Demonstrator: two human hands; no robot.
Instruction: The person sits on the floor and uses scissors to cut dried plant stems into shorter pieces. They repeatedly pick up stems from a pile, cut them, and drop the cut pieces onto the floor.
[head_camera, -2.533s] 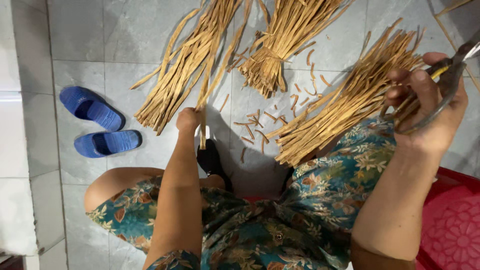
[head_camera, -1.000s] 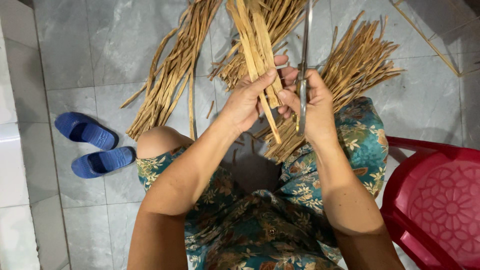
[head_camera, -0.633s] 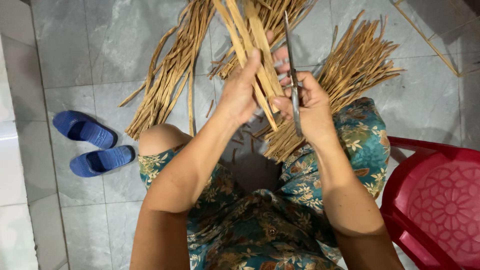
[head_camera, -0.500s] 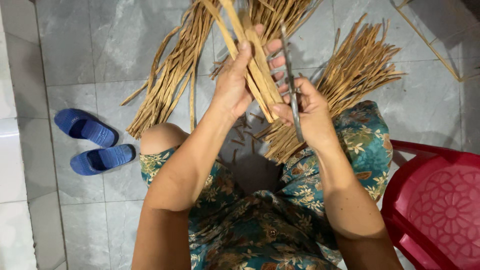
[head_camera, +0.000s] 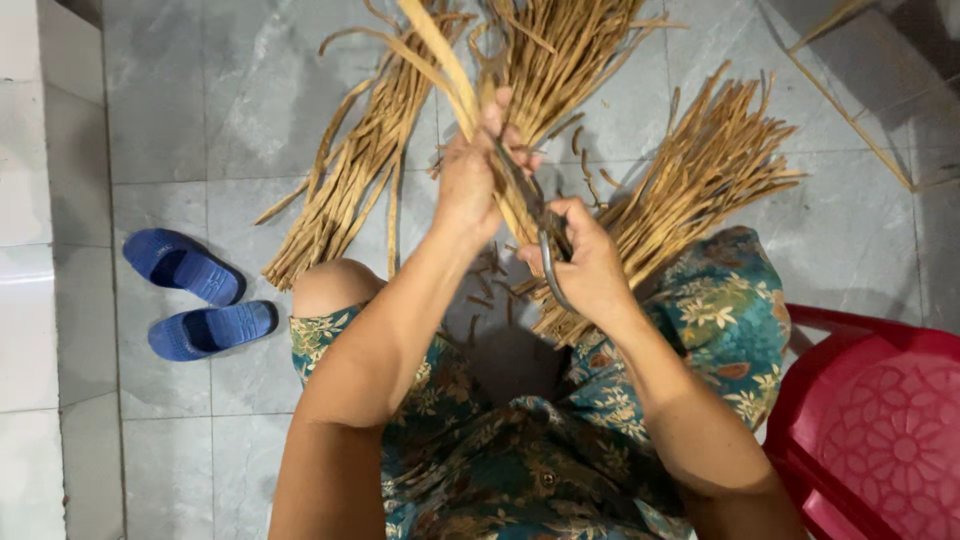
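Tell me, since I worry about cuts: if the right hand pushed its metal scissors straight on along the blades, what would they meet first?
Probably the left hand, which grips the tan dried strips just ahead of the metal scissors held by the right hand; depth is unclear.

We see three fans of dried strips blocking the floor ahead: one bundle (head_camera: 350, 180) toward the left, one (head_camera: 560, 60) at the top edge, one (head_camera: 690, 190) to the right. Bare tiles (head_camera: 180, 130) lie open at the upper left. Blue slippers (head_camera: 195, 295) crowd the left; a red plastic chair (head_camera: 880, 430) walls the lower right corner.
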